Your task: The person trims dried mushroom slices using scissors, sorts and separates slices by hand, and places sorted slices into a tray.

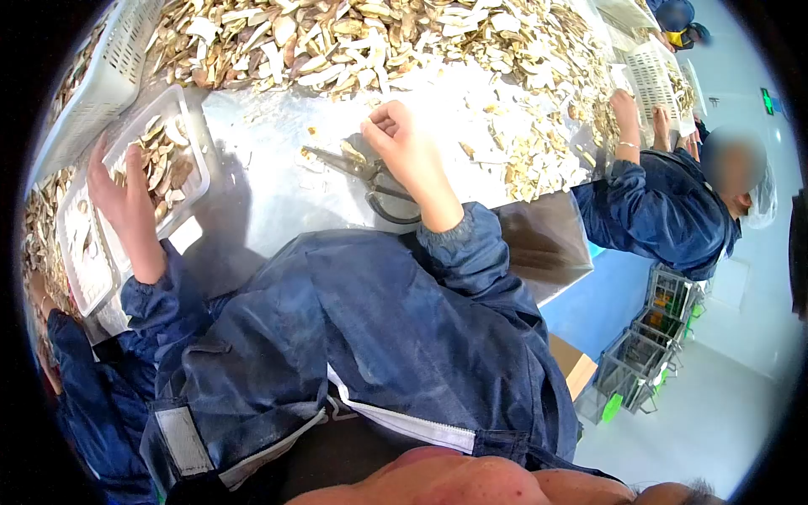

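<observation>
My left hand, fingers spread, is over the near side of a white plastic tray that holds mushroom slices. I cannot see any slice gripped in it. My right hand is raised over the metal table with its fingers curled in. Whatever they hold, if anything, is hidden. Just below and left of it, a pair of scissors with dark handles lies on the table. Small mushroom bits lie beside the blades.
A large heap of mushroom slices covers the table's far side, with finer pieces on the right. White baskets stand at far left and far right. A co-worker works at right; another sleeve shows at lower left.
</observation>
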Tool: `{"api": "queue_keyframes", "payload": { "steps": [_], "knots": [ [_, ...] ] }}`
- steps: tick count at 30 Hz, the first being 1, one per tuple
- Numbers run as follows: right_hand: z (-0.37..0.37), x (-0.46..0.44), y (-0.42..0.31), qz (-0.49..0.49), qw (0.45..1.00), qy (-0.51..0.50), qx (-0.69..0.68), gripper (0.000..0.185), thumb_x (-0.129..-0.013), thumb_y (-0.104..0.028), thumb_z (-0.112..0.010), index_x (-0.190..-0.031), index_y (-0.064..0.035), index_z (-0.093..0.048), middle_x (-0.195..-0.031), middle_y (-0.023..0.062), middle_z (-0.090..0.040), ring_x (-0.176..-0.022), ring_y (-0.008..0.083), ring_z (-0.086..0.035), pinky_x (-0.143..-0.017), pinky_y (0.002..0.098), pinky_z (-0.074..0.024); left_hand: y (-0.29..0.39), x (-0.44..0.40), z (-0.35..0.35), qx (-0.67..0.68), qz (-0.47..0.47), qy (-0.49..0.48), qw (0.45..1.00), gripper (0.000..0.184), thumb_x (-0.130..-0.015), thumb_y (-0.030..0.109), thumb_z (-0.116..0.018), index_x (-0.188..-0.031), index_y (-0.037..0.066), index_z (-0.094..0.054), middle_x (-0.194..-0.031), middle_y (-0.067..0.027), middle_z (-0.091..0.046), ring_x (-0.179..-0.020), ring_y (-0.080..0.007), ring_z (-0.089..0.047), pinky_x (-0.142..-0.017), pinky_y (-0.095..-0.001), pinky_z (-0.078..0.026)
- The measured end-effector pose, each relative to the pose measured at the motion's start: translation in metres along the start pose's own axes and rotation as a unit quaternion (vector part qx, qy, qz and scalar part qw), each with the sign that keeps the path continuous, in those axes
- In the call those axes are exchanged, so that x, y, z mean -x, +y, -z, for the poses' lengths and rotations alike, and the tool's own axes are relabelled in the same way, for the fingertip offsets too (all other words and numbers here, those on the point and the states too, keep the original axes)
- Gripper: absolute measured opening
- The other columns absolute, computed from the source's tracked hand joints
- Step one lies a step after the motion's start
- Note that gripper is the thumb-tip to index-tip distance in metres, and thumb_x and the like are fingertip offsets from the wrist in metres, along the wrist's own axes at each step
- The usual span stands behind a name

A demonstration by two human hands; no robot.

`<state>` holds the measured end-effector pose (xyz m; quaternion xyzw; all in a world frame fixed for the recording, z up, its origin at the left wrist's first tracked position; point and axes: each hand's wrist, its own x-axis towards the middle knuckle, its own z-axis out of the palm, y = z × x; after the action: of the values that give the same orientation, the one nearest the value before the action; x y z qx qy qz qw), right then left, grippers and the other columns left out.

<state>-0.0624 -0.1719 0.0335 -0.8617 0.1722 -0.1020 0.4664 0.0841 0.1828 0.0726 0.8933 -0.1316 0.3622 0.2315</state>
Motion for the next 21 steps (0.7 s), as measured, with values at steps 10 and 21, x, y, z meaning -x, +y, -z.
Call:
{"api": "queue_keyframes", "payload": {
  "steps": [10,21],
  "knots": [
    [-0.003,0.015,-0.021,0.202,0.976,0.060,0.055,0.017,-0.086,-0.014,-0.072,-0.099,-0.0044,-0.068,-0.087,0.0103,-0.064,-0.077,0.0245,-0.063,-0.064,0.0335,-0.0503,0.163,0.076,-0.046,0.651,0.511,-0.455,0.329,0.028,-0.103,0.025,-0.047,-0.116,0.003,-0.056,-0.092,-0.0035,-0.059,-0.072,-0.0128,-0.053,-0.059,-0.0248,-0.042],
    [0.039,-0.010,0.080,0.253,0.889,0.158,0.349,0.011,-0.078,-0.016,-0.068,-0.087,-0.0111,-0.064,-0.099,0.0069,-0.062,-0.096,0.0294,-0.057,-0.083,0.0459,-0.0423,0.153,0.082,-0.042,0.625,0.482,-0.499,0.356,0.017,-0.098,0.014,-0.051,-0.108,0.003,-0.060,-0.082,-0.0012,-0.056,-0.066,-0.0107,-0.052,-0.055,-0.0222,-0.038]
  ]
}}
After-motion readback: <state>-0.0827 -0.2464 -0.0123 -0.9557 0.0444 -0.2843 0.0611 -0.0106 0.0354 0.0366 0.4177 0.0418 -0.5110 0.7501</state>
